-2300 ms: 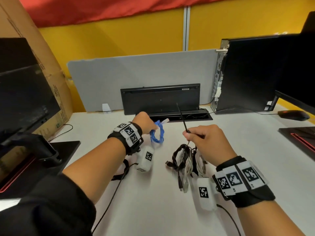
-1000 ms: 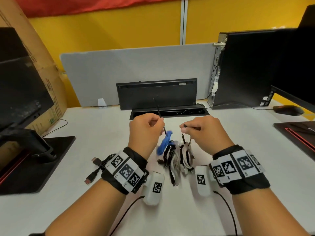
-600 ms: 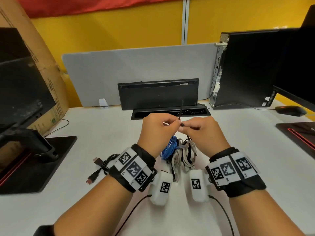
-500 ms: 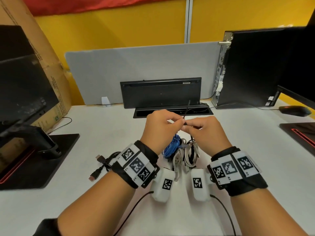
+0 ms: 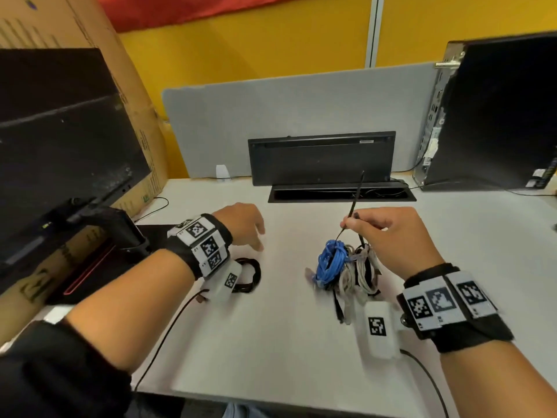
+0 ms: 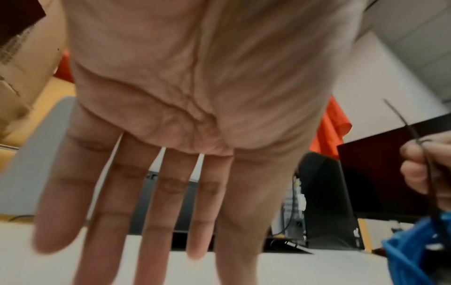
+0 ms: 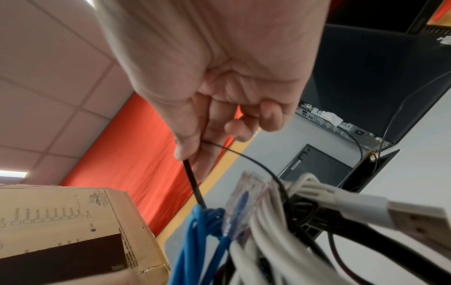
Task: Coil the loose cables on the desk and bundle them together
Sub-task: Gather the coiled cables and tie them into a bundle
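A bundle of coiled cables lies mid-desk: a blue coil (image 5: 330, 263), white cables (image 5: 358, 277) and black ones, with a black cable tie (image 5: 355, 203) looped through them. My right hand (image 5: 351, 223) pinches the tie just above the bundle, its tail sticking up. In the right wrist view, thumb and forefinger of the right hand (image 7: 192, 154) hold the tie (image 7: 194, 185) over the blue coil (image 7: 195, 241) and white cables (image 7: 266, 217). My left hand (image 5: 256, 236) hovers open to the left, fingers straight and spread (image 6: 151, 221), just beyond a black coiled cable (image 5: 251, 276).
The white desk (image 5: 271, 342) carries a monitor (image 5: 60, 140) on a black stand at left, with a cardboard box (image 5: 90, 40) behind. An upright keyboard (image 5: 321, 158) and a cable slot (image 5: 340, 196) sit at the back, and a PC tower (image 5: 497, 116) at right.
My left hand has let go of the tie and swung left over the black coiled cable. The right hand still holds the tie, and the blue coil now lies in the bundle.
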The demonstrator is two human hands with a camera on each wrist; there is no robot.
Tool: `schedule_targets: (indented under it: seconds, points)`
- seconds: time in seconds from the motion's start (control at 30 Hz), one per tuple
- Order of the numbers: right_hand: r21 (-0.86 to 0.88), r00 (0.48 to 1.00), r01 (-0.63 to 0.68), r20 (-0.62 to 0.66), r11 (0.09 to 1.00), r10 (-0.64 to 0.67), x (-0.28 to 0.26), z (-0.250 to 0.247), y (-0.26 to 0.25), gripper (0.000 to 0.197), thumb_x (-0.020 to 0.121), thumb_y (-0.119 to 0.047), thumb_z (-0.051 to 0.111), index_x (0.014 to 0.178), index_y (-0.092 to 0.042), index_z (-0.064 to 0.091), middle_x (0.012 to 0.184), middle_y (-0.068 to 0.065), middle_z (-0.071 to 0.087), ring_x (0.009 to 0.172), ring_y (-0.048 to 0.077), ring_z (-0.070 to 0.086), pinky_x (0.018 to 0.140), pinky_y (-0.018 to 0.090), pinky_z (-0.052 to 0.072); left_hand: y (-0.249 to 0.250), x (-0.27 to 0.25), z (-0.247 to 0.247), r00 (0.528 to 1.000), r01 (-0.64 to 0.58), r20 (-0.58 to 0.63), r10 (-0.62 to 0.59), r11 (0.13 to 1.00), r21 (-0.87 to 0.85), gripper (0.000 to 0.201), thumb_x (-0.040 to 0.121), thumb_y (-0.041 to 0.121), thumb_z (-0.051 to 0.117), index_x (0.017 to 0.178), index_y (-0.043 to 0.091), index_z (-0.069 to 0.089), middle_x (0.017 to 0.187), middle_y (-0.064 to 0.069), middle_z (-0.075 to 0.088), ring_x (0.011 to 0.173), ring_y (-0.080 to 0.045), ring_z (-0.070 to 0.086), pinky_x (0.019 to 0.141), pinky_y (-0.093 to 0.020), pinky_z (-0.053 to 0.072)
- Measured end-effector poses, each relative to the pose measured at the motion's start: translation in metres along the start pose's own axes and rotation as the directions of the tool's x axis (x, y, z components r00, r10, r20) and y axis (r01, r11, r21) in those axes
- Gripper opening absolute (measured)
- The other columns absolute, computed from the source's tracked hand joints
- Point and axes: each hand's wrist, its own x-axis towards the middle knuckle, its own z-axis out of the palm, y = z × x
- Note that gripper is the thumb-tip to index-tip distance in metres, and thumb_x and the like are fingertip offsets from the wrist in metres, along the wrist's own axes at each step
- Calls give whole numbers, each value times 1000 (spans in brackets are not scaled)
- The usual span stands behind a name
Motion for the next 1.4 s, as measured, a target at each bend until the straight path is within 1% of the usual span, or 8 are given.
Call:
schedule_targets:
  seconds: [0.13,0.43,0.63,0.8,0.97,1.17,1.3,1.4]
  points:
    - [0,1000,7,8,1000,-7,0,-1,-1,11,86,-24,68,83,-22,78,82,-15,73,79,-8,64,68,1,43,-2,1,11,971,64,220,-90,990,122,40,77,25,79,112,10,69,100,-5,70,81,-20,64,66,-27,51]
    - [25,999,2,42,1000,-3,-3,-10,-1,13,87,-22,67,80,-21,79,82,-14,74,81,-7,65,70,2,44,-1,10,23,965,53,240,-104,976,212,34,80,21,76,108,6,68,106,-9,70,76,-20,58,65,-26,49]
    - [48,998,-7,58,999,4,0,-8,-1,19,88,-20,67,72,-23,76,76,-15,72,72,-8,64,65,0,42,9,17,9,995,-94,-64,82,971,-219,7,83,20,67,81,14,69,75,5,71,66,-11,63,59,-22,45]
    - [25,992,23,126,999,-26,3,-7,-7,24,89,-17,66,66,-14,73,50,-20,58,45,-3,48,49,5,35,50,6,-10,917,-348,-395,54,589,-729,8,86,17,70,84,11,67,78,-4,75,78,-18,73,74,-30,59]
    - [-65,977,-43,207,997,56,9,-14,-10,26,87,-20,68,63,-10,72,45,-13,50,44,3,37,49,11,33,85,-16,-19,841,-530,-538,60,291,-796,9,86,13,71,89,6,67,83,-10,75,77,-19,73,71,-29,60]
    - [-159,967,-16,248,987,56,13,-16,-20,22,86,-17,69,66,-10,74,62,8,63,54,8,49,56,19,38,100,-29,-11,788,-615,-529,316,446,-650,6,85,14,71,89,9,72,83,-9,73,80,-24,71,77,-39,59]
    - [-167,972,-3,233,986,43,13,-15,-23,26,86,-14,67,61,-20,71,50,-7,58,46,3,45,51,15,34,102,-31,-2,795,-604,-516,319,499,-622,7,84,17,72,88,13,75,81,-2,74,76,-16,69,77,-37,58]
    - [-127,976,-17,215,992,44,13,-14,-21,18,86,-17,68,70,-12,77,64,7,69,56,12,55,58,22,43,104,-31,3,771,-619,-576,271,530,-579,7,86,19,71,90,16,76,78,1,73,73,-13,67,73,-31,57]
